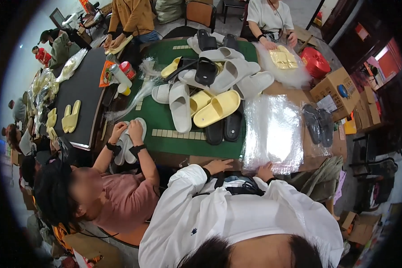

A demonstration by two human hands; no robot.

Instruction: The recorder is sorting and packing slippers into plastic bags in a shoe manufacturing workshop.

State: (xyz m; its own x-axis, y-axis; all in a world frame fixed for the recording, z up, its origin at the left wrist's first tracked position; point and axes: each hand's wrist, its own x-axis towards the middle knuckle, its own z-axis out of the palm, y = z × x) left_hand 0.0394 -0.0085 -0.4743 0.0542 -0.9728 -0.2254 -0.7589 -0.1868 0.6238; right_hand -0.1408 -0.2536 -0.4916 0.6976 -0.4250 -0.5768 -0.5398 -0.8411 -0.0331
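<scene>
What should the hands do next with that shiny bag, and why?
Probably the right hand should lift the top clear plastic bag off the stack. It already rests on the bag's near edge, the left hand lies bare on the table edge, and loose slippers wait just beyond.

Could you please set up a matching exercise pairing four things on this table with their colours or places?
Things:
1. left hand
2. right hand
3. slide nearest the row of tiles
4. box

Descriptions:
A. on the edge of the plastic bags
B. yellow
C. brown cardboard
D. on the table edge, off the bags

Pairs: 1-D, 2-A, 3-B, 4-C
</scene>
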